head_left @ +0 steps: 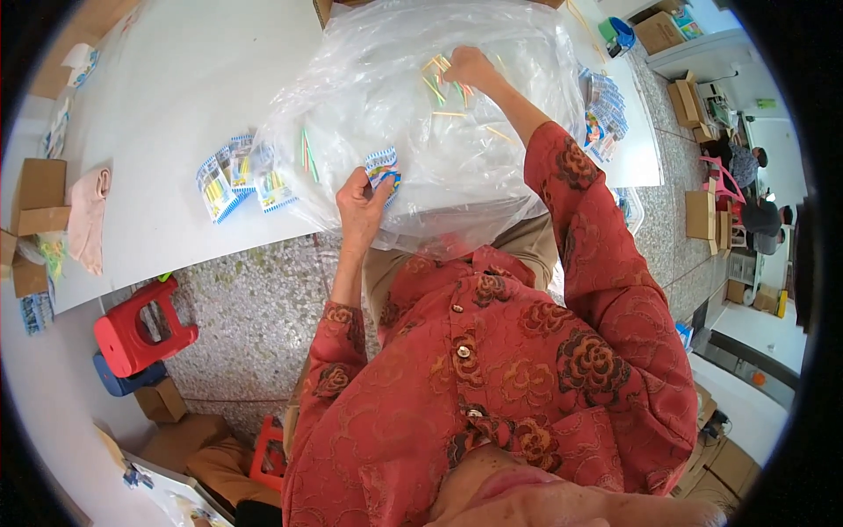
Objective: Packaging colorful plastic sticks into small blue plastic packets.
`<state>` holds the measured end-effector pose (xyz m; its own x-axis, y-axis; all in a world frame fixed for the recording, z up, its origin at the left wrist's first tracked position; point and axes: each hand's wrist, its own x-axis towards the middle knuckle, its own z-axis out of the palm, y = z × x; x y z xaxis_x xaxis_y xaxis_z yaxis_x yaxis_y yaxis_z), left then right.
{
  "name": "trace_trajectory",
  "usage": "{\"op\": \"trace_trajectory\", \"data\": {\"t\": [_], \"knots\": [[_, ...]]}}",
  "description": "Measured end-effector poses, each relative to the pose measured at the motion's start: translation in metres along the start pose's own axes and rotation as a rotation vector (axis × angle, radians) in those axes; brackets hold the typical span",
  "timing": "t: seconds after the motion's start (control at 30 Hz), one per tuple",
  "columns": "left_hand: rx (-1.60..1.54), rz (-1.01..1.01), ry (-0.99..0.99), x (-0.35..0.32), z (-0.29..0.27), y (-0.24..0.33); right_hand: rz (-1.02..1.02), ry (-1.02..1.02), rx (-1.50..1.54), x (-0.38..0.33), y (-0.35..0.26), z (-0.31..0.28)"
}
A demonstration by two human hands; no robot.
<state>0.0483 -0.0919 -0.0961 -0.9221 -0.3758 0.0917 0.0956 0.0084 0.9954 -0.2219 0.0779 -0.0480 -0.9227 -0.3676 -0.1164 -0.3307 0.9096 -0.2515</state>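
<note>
A small blue-and-white packet [383,167] is pinched upright in my left hand [360,209], over the near part of a clear plastic sheet [351,101]. Farther off and to the right, my right hand [471,70] reaches down with bent, closed fingers into a loose pile of thin coloured sticks [436,86]. Some sticks seem to be between its fingertips, which are partly hidden. A few green and red sticks [309,155] lie apart on the left of the sheet. Single yellowish sticks [449,114] lie nearer me.
Filled packets [230,176] lie left of the sheet on the white table [176,97]; more packets [606,110] are heaped at the right. A pink cloth [89,220] and cardboard boxes [42,189] stand at the far left. A red stool [132,338] is on the floor.
</note>
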Motion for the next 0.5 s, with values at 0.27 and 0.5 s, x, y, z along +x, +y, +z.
{"op": "trace_trajectory", "data": {"t": [0.27, 0.5], "knots": [[0.023, 0.011, -0.015, 0.000, 0.000, 0.001, 0.073, 0.000, 0.075, -0.013, -0.001, -0.003], [0.074, -0.035, -0.116, 0.000, -0.004, 0.006, 0.007, 0.079, 0.558, -0.041, 0.029, -0.007]]}}
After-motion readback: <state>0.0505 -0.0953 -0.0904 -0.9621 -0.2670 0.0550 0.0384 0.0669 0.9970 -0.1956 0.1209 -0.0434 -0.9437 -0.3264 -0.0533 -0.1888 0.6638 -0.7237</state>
